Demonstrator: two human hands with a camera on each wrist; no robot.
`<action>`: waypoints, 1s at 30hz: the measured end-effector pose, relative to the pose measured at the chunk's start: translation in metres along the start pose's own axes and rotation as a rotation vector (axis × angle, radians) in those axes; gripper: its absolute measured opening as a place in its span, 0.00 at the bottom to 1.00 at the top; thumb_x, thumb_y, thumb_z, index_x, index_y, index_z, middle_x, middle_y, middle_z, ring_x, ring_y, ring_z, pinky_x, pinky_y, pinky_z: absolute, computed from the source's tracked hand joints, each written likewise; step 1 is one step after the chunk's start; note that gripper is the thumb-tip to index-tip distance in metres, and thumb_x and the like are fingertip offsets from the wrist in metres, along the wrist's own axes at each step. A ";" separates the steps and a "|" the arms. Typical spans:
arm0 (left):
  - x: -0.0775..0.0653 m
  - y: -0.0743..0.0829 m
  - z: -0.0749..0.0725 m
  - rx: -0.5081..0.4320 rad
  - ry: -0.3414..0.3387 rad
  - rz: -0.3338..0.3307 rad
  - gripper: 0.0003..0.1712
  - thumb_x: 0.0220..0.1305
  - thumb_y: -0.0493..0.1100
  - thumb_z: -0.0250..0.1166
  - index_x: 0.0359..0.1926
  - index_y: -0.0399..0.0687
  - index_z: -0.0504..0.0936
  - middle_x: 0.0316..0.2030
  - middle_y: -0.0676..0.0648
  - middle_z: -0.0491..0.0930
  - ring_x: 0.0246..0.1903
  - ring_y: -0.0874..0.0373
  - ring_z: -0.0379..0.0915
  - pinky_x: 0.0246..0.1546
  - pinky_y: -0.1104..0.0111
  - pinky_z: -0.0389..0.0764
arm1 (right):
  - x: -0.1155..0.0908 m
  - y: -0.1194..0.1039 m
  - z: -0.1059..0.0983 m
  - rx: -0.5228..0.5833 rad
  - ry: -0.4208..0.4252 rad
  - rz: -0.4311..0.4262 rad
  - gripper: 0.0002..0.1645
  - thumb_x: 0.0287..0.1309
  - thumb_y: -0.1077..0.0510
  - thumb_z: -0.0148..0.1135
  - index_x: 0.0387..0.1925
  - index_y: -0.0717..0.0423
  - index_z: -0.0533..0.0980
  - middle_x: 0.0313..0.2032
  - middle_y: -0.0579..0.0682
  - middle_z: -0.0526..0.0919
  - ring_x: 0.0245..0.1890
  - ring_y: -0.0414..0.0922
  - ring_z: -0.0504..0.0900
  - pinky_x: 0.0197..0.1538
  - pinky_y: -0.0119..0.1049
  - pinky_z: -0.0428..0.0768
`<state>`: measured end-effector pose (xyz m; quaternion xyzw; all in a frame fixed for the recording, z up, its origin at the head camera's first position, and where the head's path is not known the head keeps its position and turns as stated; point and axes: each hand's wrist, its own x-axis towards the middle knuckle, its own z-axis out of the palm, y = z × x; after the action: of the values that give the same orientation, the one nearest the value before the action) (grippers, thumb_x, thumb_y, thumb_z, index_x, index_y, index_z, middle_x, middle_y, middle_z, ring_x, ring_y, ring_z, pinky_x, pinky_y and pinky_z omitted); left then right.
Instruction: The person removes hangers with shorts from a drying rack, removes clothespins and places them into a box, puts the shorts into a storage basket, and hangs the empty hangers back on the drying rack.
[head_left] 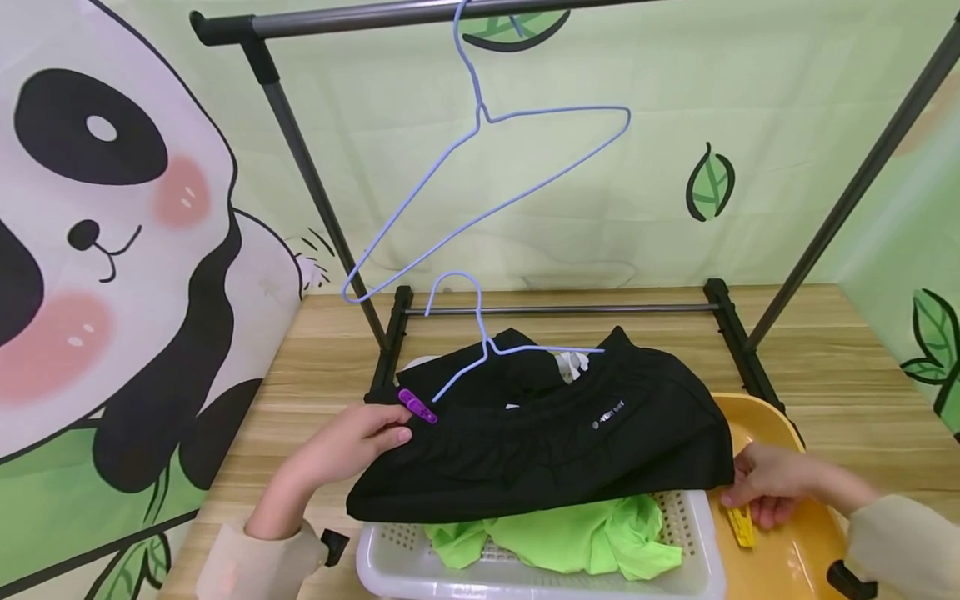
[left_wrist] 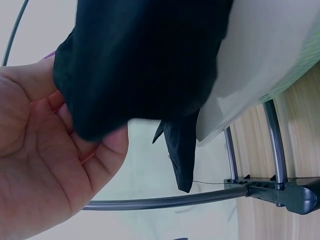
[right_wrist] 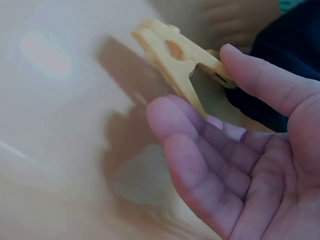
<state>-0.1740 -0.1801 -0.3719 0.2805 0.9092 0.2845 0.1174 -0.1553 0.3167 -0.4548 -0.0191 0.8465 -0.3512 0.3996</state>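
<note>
A pair of black pants (head_left: 540,458) with a gathered waistband is draped above the white basket. A blue wire hanger (head_left: 480,333) sits at its waistband, the lower part hidden by the cloth. At the left end a purple clothespin (head_left: 417,406) is on the waistband. My left hand (head_left: 352,446) grips the cloth just beside this clothespin; in the left wrist view black fabric covers its fingertips. Over the yellow basin, my right hand (head_left: 772,483) pinches a yellow clothespin (right_wrist: 172,60) between thumb and fingers, near the pants' right edge.
Bright green cloth (head_left: 555,533) lies in the white basket (head_left: 705,542). To its right stands the yellow basin (head_left: 795,550). A second blue hanger (head_left: 487,221) hangs from the rack's bar (head_left: 360,18). The rack stands on a wooden surface (head_left: 847,358).
</note>
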 end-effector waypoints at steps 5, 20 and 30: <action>0.000 -0.001 0.000 0.001 0.001 0.002 0.08 0.61 0.40 0.55 0.25 0.50 0.70 0.16 0.58 0.57 0.19 0.67 0.57 0.23 0.75 0.62 | 0.001 -0.005 0.007 -0.049 0.029 0.022 0.20 0.42 0.49 0.67 0.18 0.60 0.70 0.11 0.47 0.76 0.10 0.36 0.74 0.17 0.29 0.74; 0.001 -0.001 0.000 0.011 0.001 0.007 0.07 0.61 0.40 0.55 0.26 0.50 0.71 0.16 0.58 0.58 0.19 0.67 0.58 0.24 0.75 0.63 | 0.007 -0.007 0.020 -0.068 0.016 0.077 0.28 0.37 0.46 0.70 0.30 0.61 0.67 0.11 0.47 0.74 0.09 0.37 0.72 0.17 0.30 0.74; 0.001 0.000 0.002 0.002 0.009 0.011 0.07 0.61 0.41 0.55 0.25 0.50 0.71 0.16 0.58 0.58 0.19 0.67 0.58 0.24 0.75 0.62 | 0.013 -0.008 0.027 -0.093 0.027 0.147 0.25 0.37 0.47 0.70 0.29 0.60 0.68 0.10 0.46 0.73 0.08 0.36 0.70 0.15 0.25 0.70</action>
<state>-0.1742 -0.1789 -0.3738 0.2843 0.9084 0.2857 0.1113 -0.1478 0.2911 -0.4701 0.0292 0.8665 -0.2815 0.4113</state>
